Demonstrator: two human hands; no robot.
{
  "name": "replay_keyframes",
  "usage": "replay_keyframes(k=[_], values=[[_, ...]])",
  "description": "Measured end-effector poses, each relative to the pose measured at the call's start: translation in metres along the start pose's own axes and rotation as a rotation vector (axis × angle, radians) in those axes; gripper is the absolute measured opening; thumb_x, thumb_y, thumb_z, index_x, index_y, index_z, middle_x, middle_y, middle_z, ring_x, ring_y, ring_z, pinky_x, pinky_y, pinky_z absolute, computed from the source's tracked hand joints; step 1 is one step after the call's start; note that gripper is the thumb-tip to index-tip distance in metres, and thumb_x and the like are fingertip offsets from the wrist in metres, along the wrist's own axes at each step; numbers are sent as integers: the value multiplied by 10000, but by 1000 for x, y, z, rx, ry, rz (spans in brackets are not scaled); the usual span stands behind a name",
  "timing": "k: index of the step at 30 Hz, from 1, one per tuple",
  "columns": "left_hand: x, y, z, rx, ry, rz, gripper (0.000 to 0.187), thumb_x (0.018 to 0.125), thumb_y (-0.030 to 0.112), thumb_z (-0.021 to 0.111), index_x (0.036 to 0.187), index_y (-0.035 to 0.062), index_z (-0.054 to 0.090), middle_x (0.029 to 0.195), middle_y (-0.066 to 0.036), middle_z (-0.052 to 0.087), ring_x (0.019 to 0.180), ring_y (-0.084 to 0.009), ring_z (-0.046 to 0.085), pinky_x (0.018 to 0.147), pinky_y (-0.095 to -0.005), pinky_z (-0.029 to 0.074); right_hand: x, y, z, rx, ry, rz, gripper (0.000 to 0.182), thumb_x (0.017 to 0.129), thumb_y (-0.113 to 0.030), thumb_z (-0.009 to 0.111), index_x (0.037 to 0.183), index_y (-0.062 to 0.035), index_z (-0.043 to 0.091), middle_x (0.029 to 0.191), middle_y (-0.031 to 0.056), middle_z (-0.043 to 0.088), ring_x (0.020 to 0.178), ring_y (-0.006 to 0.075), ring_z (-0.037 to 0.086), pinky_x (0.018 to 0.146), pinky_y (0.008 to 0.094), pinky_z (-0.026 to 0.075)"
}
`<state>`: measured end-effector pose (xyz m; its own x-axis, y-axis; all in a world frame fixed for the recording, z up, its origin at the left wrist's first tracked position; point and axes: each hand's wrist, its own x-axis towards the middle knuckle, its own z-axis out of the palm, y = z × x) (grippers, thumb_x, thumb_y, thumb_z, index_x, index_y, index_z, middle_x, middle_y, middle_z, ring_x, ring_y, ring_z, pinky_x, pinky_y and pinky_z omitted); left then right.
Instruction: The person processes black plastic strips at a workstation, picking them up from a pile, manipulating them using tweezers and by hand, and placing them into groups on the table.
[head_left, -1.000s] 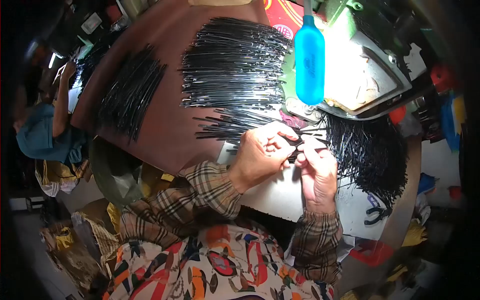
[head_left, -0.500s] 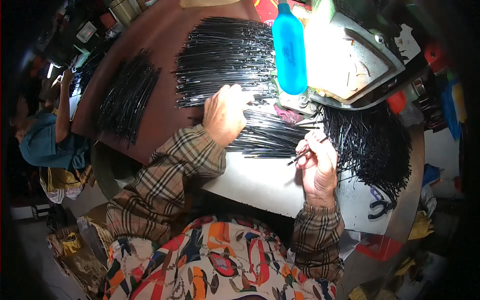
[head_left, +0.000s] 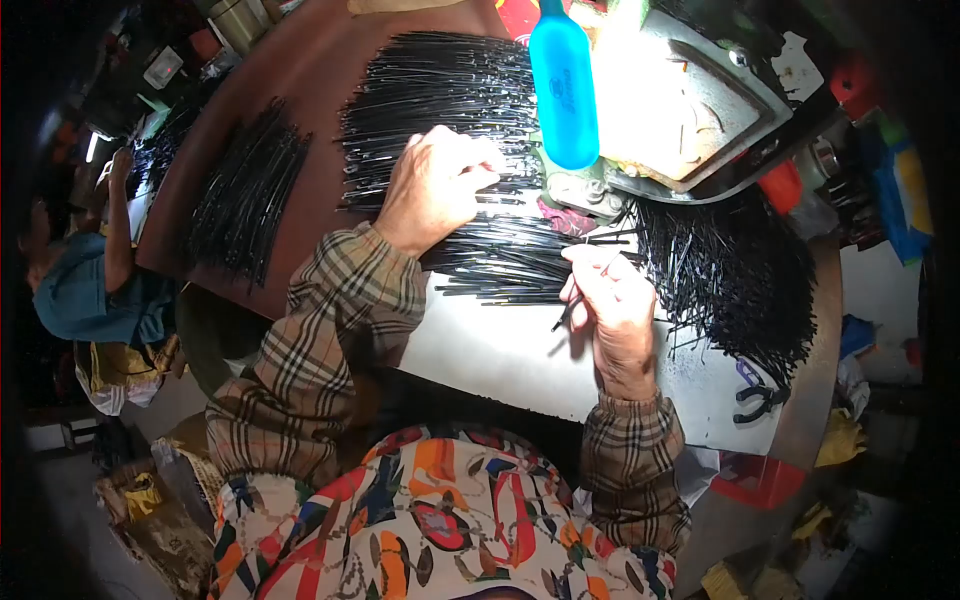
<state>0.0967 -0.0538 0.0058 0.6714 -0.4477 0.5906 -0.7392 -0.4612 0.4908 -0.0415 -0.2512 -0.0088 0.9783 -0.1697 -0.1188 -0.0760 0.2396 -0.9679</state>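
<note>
My left hand [head_left: 430, 190] is over the lower edge of a large stack of thin black wire-like pieces [head_left: 430, 100], fingers curled closed; what is in them is hidden. A smaller pile of black pieces [head_left: 500, 262] lies on the white board below it. At that pile's right end, my right hand [head_left: 615, 310] pinches a thin dark strand [head_left: 561, 318] that sticks out below the fingers. Right of this hand, a thick bundle of black pieces [head_left: 735, 280] hangs over the board under a lit machine head [head_left: 690, 120].
A blue bottle-shaped object [head_left: 566, 90] stands before the machine. Pliers with dark handles [head_left: 760, 400] lie on the board's right side. Another black bundle [head_left: 250, 200] rests on the brown tabletop [head_left: 320, 130]. A person in a teal top [head_left: 80, 285] works at far left.
The whole view has shifted slightly. My left hand has moved up and left against the large stack. My right hand has moved a little left, still pinching the dark strand.
</note>
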Motion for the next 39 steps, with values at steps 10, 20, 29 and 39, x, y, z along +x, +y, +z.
replay_keyframes(k=[10, 20, 29, 39], values=[[-5, 57, 31, -881, -98, -535, 138, 892, 70, 597, 962, -24, 670, 716, -18, 605, 557, -54, 504, 476, -199, 396, 19, -3, 9, -325, 162, -245, 165, 918, -79, 588, 1017, 33, 657, 705, 53, 648, 599, 64, 578, 527, 205, 443], [-16, 51, 45, -1253, -163, -715, 203, 916, 143, 623, 1054, -6, 636, 785, -11, 587, 532, -42, 448, 427, -177, 290, 23, 5, 6, -268, 144, -203, 167, 919, -103, 596, 1004, 25, 662, 681, 38, 638, 578, 49, 549, 511, 200, 427], [-14, 50, 45, -1201, -181, -748, 175, 913, 146, 619, 1012, 3, 640, 783, -11, 599, 543, -39, 454, 436, -172, 292, 26, 8, 4, -216, 138, -210, 152, 924, -109, 589, 979, 14, 660, 647, 9, 616, 537, 31, 503, 476, 195, 389], [-13, 55, 46, -1177, -175, -735, 225, 884, 130, 650, 1054, -17, 646, 771, -4, 607, 551, -34, 452, 447, -173, 304, 29, 9, 1, -152, 126, -185, 145, 926, -100, 579, 972, 14, 656, 644, 17, 605, 507, 35, 487, 443, 193, 370]])
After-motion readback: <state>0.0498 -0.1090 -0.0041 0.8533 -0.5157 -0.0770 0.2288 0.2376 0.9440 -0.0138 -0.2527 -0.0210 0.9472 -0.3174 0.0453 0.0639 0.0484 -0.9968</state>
